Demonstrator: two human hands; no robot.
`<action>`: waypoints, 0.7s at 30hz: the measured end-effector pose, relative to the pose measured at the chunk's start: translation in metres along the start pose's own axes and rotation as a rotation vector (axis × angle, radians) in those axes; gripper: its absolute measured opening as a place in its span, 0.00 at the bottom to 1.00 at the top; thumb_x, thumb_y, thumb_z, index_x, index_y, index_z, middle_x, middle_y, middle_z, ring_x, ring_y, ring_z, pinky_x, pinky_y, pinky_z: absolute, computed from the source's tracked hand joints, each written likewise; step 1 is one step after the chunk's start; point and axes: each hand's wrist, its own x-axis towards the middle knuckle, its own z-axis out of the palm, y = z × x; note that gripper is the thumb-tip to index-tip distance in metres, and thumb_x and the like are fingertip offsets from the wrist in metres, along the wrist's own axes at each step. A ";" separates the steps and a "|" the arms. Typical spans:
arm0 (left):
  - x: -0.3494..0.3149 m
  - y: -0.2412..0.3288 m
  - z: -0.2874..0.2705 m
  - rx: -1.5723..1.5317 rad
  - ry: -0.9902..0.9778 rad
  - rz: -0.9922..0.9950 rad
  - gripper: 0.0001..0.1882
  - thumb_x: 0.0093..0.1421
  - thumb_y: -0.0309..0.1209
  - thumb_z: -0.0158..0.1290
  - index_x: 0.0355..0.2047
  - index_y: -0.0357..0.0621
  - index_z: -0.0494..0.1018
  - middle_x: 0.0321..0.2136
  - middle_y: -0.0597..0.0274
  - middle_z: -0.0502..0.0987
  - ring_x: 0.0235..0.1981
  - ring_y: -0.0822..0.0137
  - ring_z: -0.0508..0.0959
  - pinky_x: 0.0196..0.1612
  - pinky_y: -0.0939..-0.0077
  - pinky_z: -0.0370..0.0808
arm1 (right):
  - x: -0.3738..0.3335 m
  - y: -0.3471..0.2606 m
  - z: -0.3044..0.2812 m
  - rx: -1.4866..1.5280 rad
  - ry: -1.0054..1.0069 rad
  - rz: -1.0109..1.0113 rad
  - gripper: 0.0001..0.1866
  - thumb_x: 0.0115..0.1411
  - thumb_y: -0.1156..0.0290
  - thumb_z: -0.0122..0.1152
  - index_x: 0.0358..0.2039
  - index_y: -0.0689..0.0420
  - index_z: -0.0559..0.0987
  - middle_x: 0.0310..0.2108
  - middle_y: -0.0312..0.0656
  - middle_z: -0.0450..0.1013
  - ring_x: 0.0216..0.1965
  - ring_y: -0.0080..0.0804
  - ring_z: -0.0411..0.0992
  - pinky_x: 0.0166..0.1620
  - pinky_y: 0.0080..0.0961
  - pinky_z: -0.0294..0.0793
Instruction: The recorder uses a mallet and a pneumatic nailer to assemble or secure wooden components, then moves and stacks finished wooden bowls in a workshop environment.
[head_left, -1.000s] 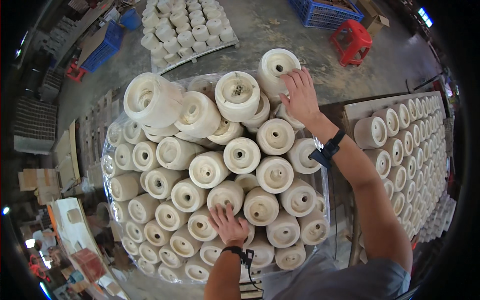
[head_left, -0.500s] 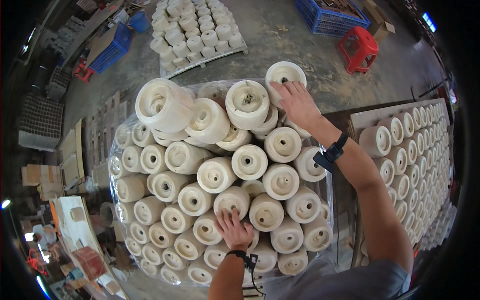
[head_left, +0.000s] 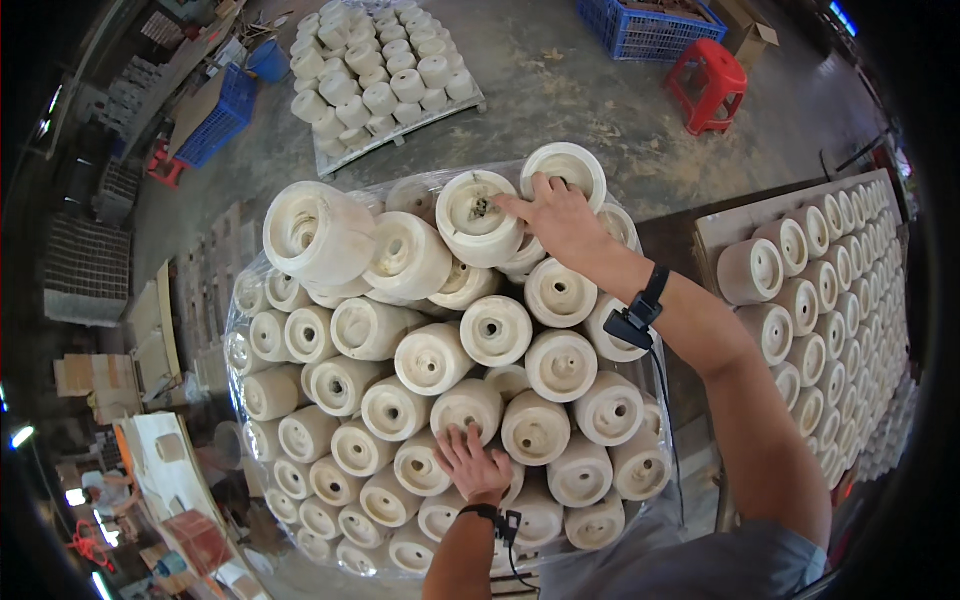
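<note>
Atop the pile (head_left: 430, 362), one far cylinder (head_left: 573, 162), axis near-upright, hollow end up, is touched by the spread right hand (head_left: 560, 217).

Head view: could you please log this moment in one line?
left hand: on lower cylinder; right hand: at two upper cylinders; red stool: on floor

The cylinders (head_left: 440, 345) are cream, the stool (head_left: 714, 80) red, a crate (head_left: 650, 35) blue.

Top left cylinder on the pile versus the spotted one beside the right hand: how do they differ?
The spotted cylinder has dark specks in its recess; the top left cylinder shows none. The right hand is at the spotted cylinder's rim; no hand is near the top left cylinder. Both are pale.
</note>
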 end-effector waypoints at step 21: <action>-0.002 0.002 -0.005 0.001 0.017 0.014 0.35 0.46 0.39 0.49 0.57 0.47 0.62 0.60 0.43 0.59 0.67 0.39 0.48 0.65 0.35 0.41 | -0.117 0.014 -0.076 0.303 0.053 -0.042 0.19 0.54 0.72 0.58 0.48 0.44 0.77 0.36 0.47 0.64 0.39 0.46 0.70 0.38 0.37 0.74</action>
